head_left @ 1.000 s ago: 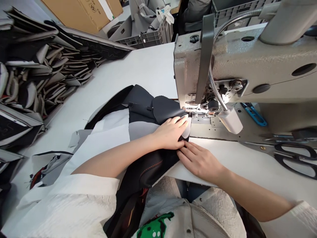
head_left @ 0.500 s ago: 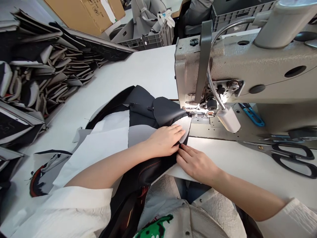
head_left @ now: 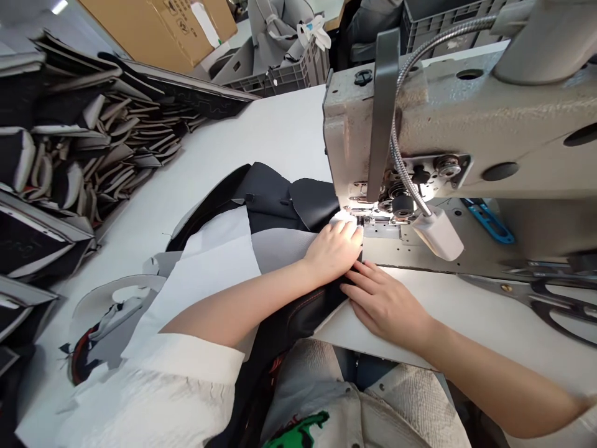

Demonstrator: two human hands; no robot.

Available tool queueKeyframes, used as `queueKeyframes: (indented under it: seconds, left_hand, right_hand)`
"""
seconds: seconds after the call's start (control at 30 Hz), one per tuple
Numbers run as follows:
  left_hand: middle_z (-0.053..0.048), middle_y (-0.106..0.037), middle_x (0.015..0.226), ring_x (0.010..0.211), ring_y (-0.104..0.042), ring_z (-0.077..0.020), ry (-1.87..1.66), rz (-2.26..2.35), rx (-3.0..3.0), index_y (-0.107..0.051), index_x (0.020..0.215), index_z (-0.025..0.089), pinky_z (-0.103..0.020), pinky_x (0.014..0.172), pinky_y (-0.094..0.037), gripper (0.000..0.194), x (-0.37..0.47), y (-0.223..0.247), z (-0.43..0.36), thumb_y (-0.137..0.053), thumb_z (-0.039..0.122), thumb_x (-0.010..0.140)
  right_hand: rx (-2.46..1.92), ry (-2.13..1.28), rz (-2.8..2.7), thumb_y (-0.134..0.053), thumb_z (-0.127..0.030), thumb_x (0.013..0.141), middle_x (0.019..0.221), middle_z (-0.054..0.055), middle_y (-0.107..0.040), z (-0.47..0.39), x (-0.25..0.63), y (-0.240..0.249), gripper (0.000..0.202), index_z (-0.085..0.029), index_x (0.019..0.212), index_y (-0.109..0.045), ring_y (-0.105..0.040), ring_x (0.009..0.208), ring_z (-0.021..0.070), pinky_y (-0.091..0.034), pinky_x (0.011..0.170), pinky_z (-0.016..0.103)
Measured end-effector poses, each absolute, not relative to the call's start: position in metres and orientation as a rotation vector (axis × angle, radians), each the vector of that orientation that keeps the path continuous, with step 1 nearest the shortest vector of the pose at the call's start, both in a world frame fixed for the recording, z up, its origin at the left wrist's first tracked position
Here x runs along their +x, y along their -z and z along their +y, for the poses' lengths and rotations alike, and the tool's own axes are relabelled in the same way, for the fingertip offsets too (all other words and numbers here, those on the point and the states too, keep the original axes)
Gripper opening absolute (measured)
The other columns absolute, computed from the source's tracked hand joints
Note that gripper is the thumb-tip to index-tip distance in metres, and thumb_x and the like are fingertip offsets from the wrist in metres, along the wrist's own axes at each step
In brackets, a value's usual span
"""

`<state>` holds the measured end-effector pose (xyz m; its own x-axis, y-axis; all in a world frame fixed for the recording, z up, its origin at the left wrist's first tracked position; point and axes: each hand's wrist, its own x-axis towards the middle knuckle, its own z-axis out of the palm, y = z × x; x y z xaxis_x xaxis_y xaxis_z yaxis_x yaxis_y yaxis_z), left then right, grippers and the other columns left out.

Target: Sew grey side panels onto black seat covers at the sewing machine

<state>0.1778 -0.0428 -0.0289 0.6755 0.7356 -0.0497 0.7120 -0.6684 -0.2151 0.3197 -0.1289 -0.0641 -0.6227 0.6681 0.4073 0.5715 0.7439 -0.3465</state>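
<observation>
Under the needle area of a sewing machine [head_left: 368, 218] lies a black leather-like cover piece [head_left: 275, 193] with grey and white backing [head_left: 214, 249]. My left hand [head_left: 333, 246] presses flat on it, fingertips close to the lit presser foot, palm down. Just below and right, my right hand [head_left: 389, 305] rests with its fingers stretched out at the cover's edge, partly on the white table [head_left: 433, 305]. Orange-red stitching runs along the black part in front of my left forearm. Fingers hide the edge at the needle.
Stacked black-and-grey padded pieces [head_left: 130, 124] fill the left side. Black-handled scissors [head_left: 536, 295] and blue thread snips [head_left: 489, 221] lie to the right. A small lamp head [head_left: 438, 233] hangs by the needle. Behind stand a grey crate [head_left: 289, 78] and a cardboard box [head_left: 163, 31].
My left hand has slid forward toward the presser foot, covering the pale patch there. The fingers of my right hand have straightened from holding the edge and now lie flatter.
</observation>
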Motion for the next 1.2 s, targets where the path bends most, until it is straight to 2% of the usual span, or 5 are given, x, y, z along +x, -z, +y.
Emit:
queueKeyframes:
  seconds: [0.17,0.27,0.5,0.9,1.2]
  left_hand:
    - [-0.009,-0.056,0.114,0.099,-0.054,-0.0237,-0.232,-1.404,-2.872,-0.042,0.129,0.015,-0.032,0.079,-0.044,0.053,0.154,-0.019,-0.040,-0.056,0.043,0.085]
    - [-0.005,-0.058,0.100,0.088,-0.056,-0.0193,-0.338,-1.413,-2.881,-0.046,0.125,0.018,-0.029,0.071,-0.044,0.036,0.146,-0.032,-0.058,-0.049,0.028,0.090]
    - [-0.007,-0.058,0.089,0.083,-0.056,-0.0221,-0.589,-1.177,-2.751,-0.049,0.121,0.010,-0.034,0.065,-0.042,0.032,0.169,0.010,-0.093,-0.033,0.010,0.093]
    - [-0.008,-0.056,0.086,0.085,-0.053,-0.0218,-0.287,-1.204,-2.614,-0.055,0.108,0.014,-0.033,0.065,-0.038,0.024,0.176,0.029,-0.067,-0.039,0.009,0.091]
    - [-0.011,-0.057,0.106,0.103,-0.052,-0.0237,-0.130,-1.142,-2.656,-0.059,0.102,0.012,-0.035,0.078,-0.043,0.029,0.183,0.034,-0.039,-0.031,0.010,0.094]
  right_hand:
    - [-0.831,-0.461,-2.461,-0.047,-0.019,0.089,0.116,0.005,-0.064,-0.129,0.319,0.060,0.028,-0.020,0.112,-0.063,-0.050,0.119,0.0229,-0.026,0.111,0.054]
    - [-0.786,-0.222,-2.562,-0.049,-0.019,0.088,0.121,0.010,-0.062,-0.139,0.312,0.063,0.032,-0.012,0.116,-0.061,-0.051,0.119,0.0265,-0.031,0.109,0.052]
    - [-0.834,0.189,-2.513,-0.048,-0.009,0.082,0.108,0.018,-0.066,-0.159,0.301,0.068,0.027,-0.003,0.100,-0.068,-0.062,0.102,0.0291,-0.051,0.092,0.040]
    - [-0.943,0.184,-2.493,-0.044,-0.005,0.084,0.118,0.019,-0.062,-0.140,0.318,0.076,0.034,-0.001,0.111,-0.064,-0.057,0.112,0.0287,-0.050,0.096,0.039]
    - [-1.072,0.165,-2.479,-0.041,-0.007,0.085,0.121,0.020,-0.060,-0.115,0.318,0.083,0.037,0.001,0.115,-0.060,-0.053,0.117,0.0278,-0.047,0.100,0.040]
